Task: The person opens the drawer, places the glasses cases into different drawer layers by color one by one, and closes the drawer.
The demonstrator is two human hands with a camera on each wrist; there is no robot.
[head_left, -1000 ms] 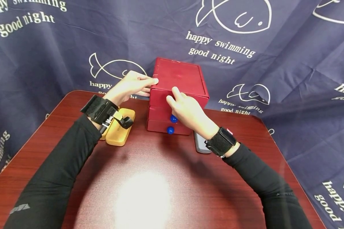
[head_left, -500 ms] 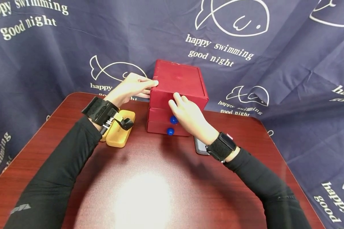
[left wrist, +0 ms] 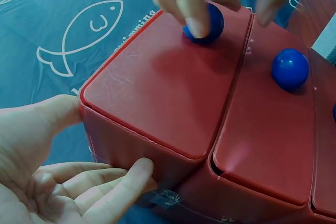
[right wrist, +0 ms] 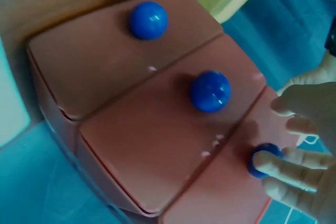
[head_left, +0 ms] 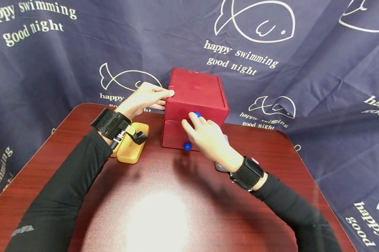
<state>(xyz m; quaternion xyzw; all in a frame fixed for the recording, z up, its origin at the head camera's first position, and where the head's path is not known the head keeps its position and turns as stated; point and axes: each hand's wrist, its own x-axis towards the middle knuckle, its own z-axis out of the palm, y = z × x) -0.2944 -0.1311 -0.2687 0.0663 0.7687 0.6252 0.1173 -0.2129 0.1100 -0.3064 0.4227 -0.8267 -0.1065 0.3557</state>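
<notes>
- My left hand [head_left: 143, 98] and right hand [head_left: 208, 138] are apart, both at the red three-drawer cabinet [head_left: 195, 87], which stands before me on the bench [head_left: 104, 224].
- My left thumb rests on the cabinet's upper edge, with the fairly straight fingers of that hand against its side.
- On my right, a fingertip touches the top drawer's blue knob [left wrist: 216, 23]; the thumb is spread away from it, so I have no pinch on it.
- The middle drawer's blue knob [left wrist: 290, 69] sits just below that touch, and the bottom drawer's blue knob [head_left: 187, 146] lower still.
- Below my left wrist lies a yellow case [head_left: 131, 148], partly hidden.
- A grey object [head_left: 220, 167] shows beneath my right wrist, too covered to identify.
- Beyond both hands hangs a navy fish-print cloth [head_left: 183, 42].
</notes>
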